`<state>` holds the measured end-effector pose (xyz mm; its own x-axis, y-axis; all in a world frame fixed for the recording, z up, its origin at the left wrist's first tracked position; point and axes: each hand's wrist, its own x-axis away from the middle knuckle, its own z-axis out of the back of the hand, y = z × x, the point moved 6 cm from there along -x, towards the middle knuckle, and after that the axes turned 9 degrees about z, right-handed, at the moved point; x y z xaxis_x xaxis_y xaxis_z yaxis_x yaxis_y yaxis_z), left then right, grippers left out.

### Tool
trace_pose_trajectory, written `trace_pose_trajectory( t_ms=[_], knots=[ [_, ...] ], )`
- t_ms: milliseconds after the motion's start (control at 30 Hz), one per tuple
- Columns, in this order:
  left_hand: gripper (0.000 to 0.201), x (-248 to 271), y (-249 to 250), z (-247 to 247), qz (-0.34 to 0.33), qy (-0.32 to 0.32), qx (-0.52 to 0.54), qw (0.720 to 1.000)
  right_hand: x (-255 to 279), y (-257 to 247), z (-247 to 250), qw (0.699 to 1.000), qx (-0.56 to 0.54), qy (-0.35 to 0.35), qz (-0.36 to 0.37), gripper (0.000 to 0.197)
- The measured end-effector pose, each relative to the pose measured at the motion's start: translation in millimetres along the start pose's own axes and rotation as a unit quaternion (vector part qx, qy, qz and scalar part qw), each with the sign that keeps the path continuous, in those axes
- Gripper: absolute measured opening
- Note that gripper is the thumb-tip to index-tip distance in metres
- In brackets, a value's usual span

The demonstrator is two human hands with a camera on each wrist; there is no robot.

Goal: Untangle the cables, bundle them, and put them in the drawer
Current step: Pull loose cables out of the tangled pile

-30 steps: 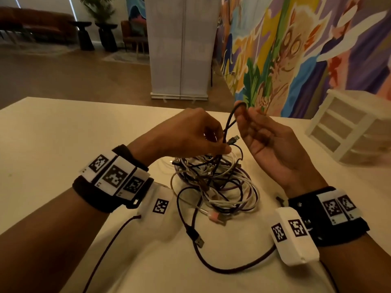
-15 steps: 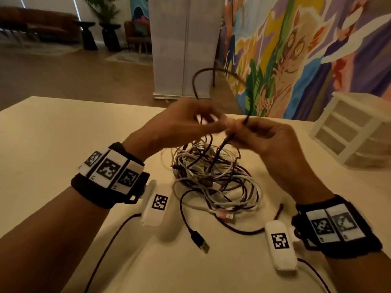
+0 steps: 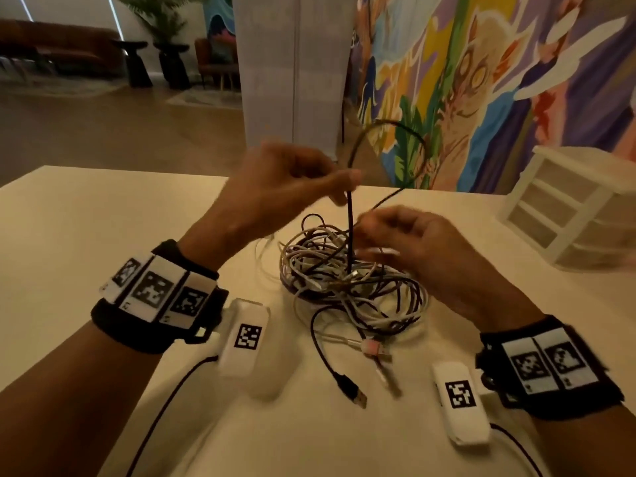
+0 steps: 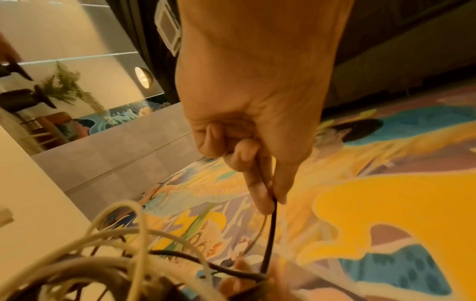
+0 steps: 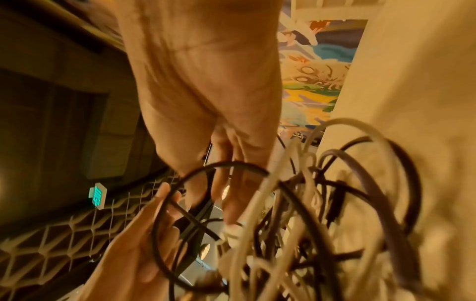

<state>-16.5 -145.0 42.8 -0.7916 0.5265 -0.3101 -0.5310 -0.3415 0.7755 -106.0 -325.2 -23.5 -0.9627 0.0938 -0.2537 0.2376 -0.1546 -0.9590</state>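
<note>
A tangle of white and dark cables (image 3: 351, 280) lies on the cream table (image 3: 103, 235). My left hand (image 3: 347, 191) is above it and pinches a black cable (image 3: 350, 235) between thumb and forefinger; the left wrist view shows that left hand (image 4: 271, 199) pinching the black cable (image 4: 269, 240). The cable rises taut from the pile, arcs overhead and comes down to my right hand (image 3: 364, 225). That hand is low over the pile, blurred, and holds the other run. In the right wrist view the right hand (image 5: 211, 203) reaches among the cables (image 5: 335, 203). A white drawer unit (image 3: 568, 208) stands at the right.
A black USB plug (image 3: 358, 397) and a pink-tipped connector (image 3: 373, 349) trail from the pile toward me. Thin leads from my wrist cameras cross the near table. A painted wall panel (image 3: 481, 80) and a white pillar (image 3: 292, 70) stand behind the table.
My hands, close together half a second ago, have parted. The left rose and pulled the black cable straight up; the right sank toward the pile. The overhead loop grew wider.
</note>
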Motion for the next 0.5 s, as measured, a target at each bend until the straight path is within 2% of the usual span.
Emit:
trace_pose_trajectory(
  t_ms=[67, 133, 200, 267, 367, 433, 500],
  knots=[
    [0.026, 0.8, 3.2, 8.2, -0.006, 0.035, 0.058, 0.998, 5.4, 5.7, -15.6, 0.992, 0.094, -0.085, -0.021, 0.026],
    [0.025, 4.2, 5.9, 5.1, -0.013, 0.049, 0.085, 0.995, 5.3, 0.7, -22.1, 0.987, 0.129, -0.092, 0.003, 0.020],
    [0.026, 6.7, 6.3, 1.1, -0.018, 0.050, 0.099, 0.994, 3.8, -7.5, -19.7, 0.984, 0.160, -0.063, 0.042, 0.016],
    [0.030, 6.8, 0.3, -4.0, -0.001, 0.020, 0.083, 0.996, 3.2, -15.8, -9.8, 0.984, 0.154, 0.012, 0.093, 0.018],
    [0.032, 8.2, -16.1, -18.1, 0.021, -0.064, -0.032, 0.997, 4.8, -26.9, 9.8, 0.968, 0.043, 0.179, 0.169, 0.027],
    [0.031, 11.0, -24.8, -23.4, 0.012, -0.095, -0.120, 0.988, 5.5, -26.9, 17.3, 0.950, -0.029, 0.247, 0.186, 0.037],
    [0.028, 13.1, -28.9, -28.2, 0.006, -0.145, -0.165, 0.976, 6.7, -25.1, 26.3, 0.931, -0.070, 0.297, 0.202, 0.039]
  ],
)
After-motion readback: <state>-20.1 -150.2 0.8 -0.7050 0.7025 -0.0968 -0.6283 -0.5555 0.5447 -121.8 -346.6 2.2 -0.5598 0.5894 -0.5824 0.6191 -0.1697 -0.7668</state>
